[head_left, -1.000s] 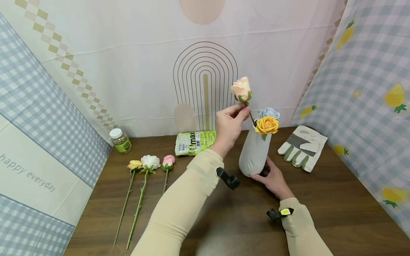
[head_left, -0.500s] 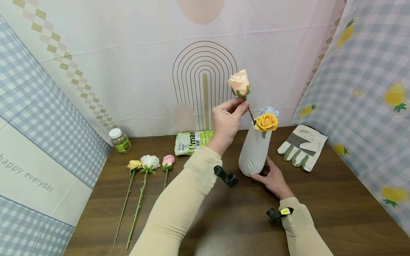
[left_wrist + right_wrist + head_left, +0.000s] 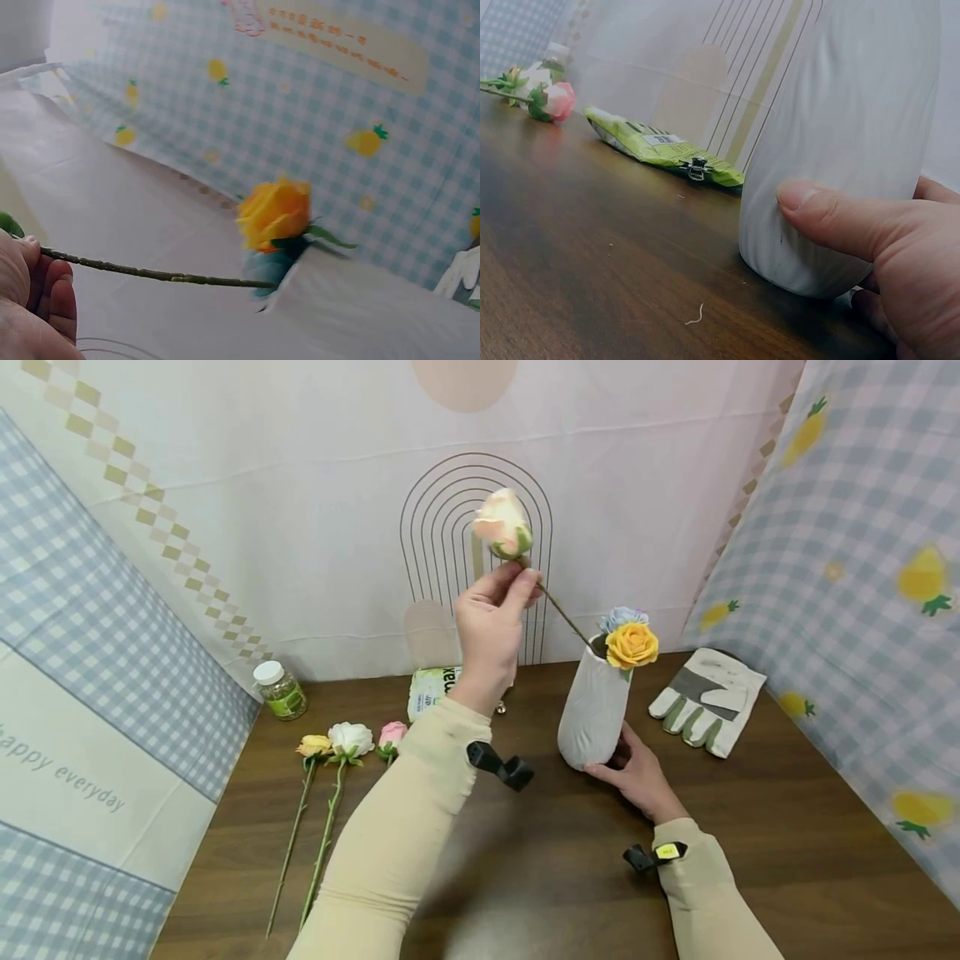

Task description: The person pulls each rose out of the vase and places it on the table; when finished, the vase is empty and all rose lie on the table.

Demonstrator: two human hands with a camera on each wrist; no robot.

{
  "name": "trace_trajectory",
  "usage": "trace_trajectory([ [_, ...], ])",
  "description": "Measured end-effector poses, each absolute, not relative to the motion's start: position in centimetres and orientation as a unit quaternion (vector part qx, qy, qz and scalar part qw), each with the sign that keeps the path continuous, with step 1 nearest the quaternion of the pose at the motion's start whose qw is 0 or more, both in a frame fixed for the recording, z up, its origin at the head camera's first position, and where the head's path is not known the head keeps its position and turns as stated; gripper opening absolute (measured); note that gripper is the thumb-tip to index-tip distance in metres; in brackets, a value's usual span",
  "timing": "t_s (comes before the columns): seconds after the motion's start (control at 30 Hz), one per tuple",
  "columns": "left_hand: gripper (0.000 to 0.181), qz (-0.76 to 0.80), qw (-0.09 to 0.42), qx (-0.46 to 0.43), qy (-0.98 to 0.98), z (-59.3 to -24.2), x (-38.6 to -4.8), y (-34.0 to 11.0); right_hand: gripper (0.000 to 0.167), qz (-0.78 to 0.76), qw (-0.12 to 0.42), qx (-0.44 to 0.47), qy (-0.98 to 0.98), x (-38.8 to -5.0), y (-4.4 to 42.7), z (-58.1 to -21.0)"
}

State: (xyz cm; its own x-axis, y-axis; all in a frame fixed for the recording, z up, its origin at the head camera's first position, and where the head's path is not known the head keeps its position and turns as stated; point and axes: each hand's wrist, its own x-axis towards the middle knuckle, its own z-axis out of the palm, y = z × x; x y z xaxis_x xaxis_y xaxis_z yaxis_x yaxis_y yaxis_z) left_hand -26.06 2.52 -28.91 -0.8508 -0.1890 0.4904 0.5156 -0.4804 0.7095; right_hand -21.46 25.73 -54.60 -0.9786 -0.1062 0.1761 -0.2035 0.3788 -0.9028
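Pale printed cloth (image 3: 315, 543) hangs behind a dark wooden table (image 3: 555, 877), with checked cloth (image 3: 847, 610) along the right side.

Over the table's far half, the left hand (image 3: 487, 622) is raised, pinching the stem of a peach rose (image 3: 501, 525) between thumb and fingers just under the bloom. That stem slants down to the right, and its lower end meets the mouth of a white vase (image 3: 595, 718); whether the tip sits inside the rim I cannot tell for certain. The vase stands right of the table's middle, toward the far edge, with an orange-yellow rose (image 3: 632, 646) and a pale blue flower (image 3: 621, 618) in it. Low on the vase, the right hand (image 3: 641, 781) grips it, thumb pressed to the near face and fingers partly hidden behind.

Farther out, a work glove (image 3: 708, 702) lies near the table's far right corner. A green packet (image 3: 660, 146) lies by the far edge, a lidded jar (image 3: 281, 693) near the far left corner, and three cut-stem flowers (image 3: 350, 739) toward the left edge.

My reading is that the step in hand is drawing the peach rose out. Next, the move calls for a steady vase and a pull along the stem's own line, sparing the neighbouring blooms.
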Motion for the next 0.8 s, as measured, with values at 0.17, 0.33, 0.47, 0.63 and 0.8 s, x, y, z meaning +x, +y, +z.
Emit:
trace_trajectory([
  [0.17, 0.014, -0.866, 0.208, -0.141, -0.432, -28.3, -25.9, -1.0, 0.096, 0.551, 0.047, 0.093, -0.828, -21.5, 25.7, -54.8],
  [0.33, 0.009, -0.879, 0.203, -0.114, -0.416, -28.8, -25.7, -4.8, 0.097, 0.545, 0.049, 0.09, -0.832, -21.6, 25.8, -54.9],
  [0.47, 0.007, -0.884, 0.21, -0.102, -0.405, -29.7, -25.5, -7.8, 0.098, 0.542, 0.046, 0.088, -0.834, -21.7, 25.8, -54.9],
  [0.63, 0.007, -0.884, 0.212, -0.08, -0.408, -31.3, -25.1, -11.1, 0.098, 0.545, 0.044, 0.089, -0.832, -21.6, 25.7, -54.8],
  [0.8, 0.006, -0.866, 0.183, -0.054, -0.463, -33.7, -24.1, -13.1, 0.095, 0.547, 0.047, 0.092, -0.831, -21.6, 25.6, -54.6],
])
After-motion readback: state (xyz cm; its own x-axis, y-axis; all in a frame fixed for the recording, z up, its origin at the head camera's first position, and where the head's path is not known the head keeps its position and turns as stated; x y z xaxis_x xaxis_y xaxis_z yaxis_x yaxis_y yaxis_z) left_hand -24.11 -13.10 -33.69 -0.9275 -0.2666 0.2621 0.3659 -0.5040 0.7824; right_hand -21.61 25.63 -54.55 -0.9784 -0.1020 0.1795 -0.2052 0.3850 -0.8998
